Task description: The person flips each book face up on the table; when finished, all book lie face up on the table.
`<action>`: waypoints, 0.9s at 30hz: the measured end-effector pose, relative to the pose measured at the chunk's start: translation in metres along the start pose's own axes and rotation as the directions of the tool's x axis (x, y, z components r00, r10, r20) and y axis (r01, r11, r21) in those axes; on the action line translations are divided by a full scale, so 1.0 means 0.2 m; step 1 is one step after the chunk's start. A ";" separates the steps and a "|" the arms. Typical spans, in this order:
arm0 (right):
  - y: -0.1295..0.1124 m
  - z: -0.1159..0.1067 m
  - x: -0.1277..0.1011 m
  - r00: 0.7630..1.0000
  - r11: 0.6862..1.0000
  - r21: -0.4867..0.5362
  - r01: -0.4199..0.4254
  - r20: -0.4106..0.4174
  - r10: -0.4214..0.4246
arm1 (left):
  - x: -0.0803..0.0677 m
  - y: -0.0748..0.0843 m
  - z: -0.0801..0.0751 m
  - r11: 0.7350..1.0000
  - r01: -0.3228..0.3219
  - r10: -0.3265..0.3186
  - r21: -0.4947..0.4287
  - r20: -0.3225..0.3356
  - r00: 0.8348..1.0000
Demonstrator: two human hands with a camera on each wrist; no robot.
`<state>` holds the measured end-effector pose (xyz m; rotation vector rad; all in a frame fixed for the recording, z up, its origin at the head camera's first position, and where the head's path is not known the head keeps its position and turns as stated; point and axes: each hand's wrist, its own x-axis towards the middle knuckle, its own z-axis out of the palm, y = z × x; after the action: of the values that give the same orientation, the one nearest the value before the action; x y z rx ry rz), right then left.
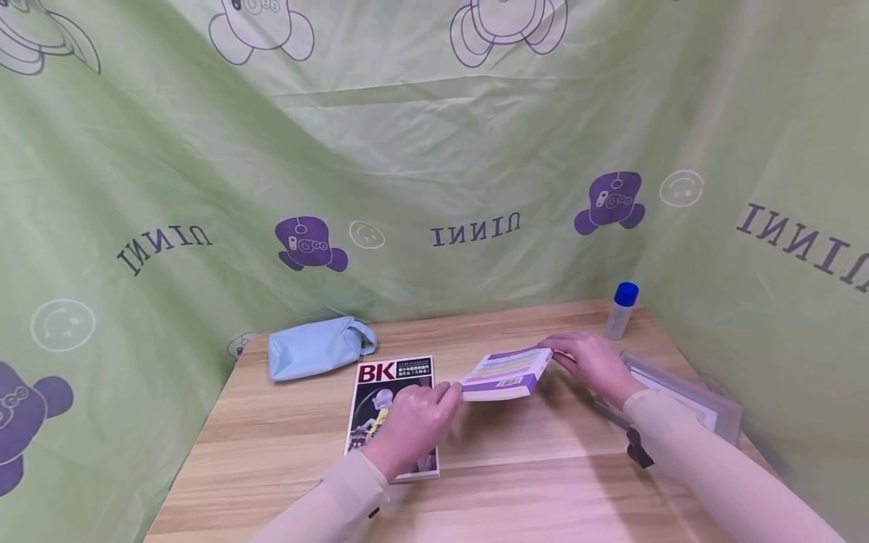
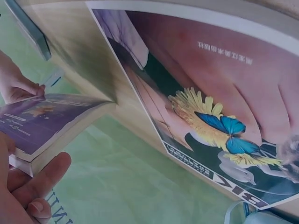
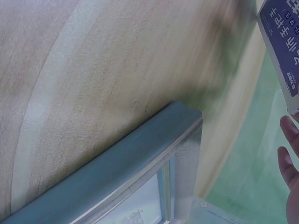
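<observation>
A purple-and-white paperback book [image 1: 505, 373] is held tilted above the wooden table, between both hands. My left hand [image 1: 417, 418] grips its near left corner, thumb on top and fingers underneath. My right hand [image 1: 597, 366] pinches its far right edge. Seen from the left wrist, the book's purple cover [image 2: 42, 121] faces that camera and its page block shows along one side. Below the left hand lies a second book with "BK" on its cover [image 1: 376, 373], partly hidden by the hand. A butterfly on a yellow flower [image 2: 229, 133] decorates it.
A light blue pouch [image 1: 312, 351] lies at the back left. At the back right stands a small bottle with a blue cap [image 1: 618, 320]. A grey-edged frame [image 1: 720, 415] lies under the right forearm. Green patterned cloth [image 1: 407, 166] hangs behind the table and at both sides.
</observation>
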<state>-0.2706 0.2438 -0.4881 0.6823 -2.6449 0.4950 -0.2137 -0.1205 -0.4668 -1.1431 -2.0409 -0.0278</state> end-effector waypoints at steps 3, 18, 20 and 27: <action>0.00 0.00 0.00 0.999 1.000 -0.006 0.017 -0.030 -0.017 | 0.00 -0.01 -0.01 1.000 -0.001 0.001 0.006 -0.017 1.000; -0.02 -0.03 0.04 0.989 0.997 -0.008 0.076 -0.126 -0.077 | 0.01 -0.06 0.00 1.000 0.026 -0.026 0.001 -0.047 0.999; -0.02 -0.03 0.05 0.989 0.997 -0.017 0.072 -0.128 -0.074 | 0.01 -0.07 0.01 0.999 0.034 -0.034 -0.005 -0.048 0.998; -0.02 -0.05 0.05 0.987 0.998 -0.031 0.061 -0.146 -0.065 | 0.01 -0.08 0.01 0.998 0.052 -0.054 -0.043 -0.043 0.998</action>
<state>-0.2743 0.2399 -0.4741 0.6918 -2.4795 0.4734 -0.2276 -0.1279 -0.4604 -1.1037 -2.0397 -0.1218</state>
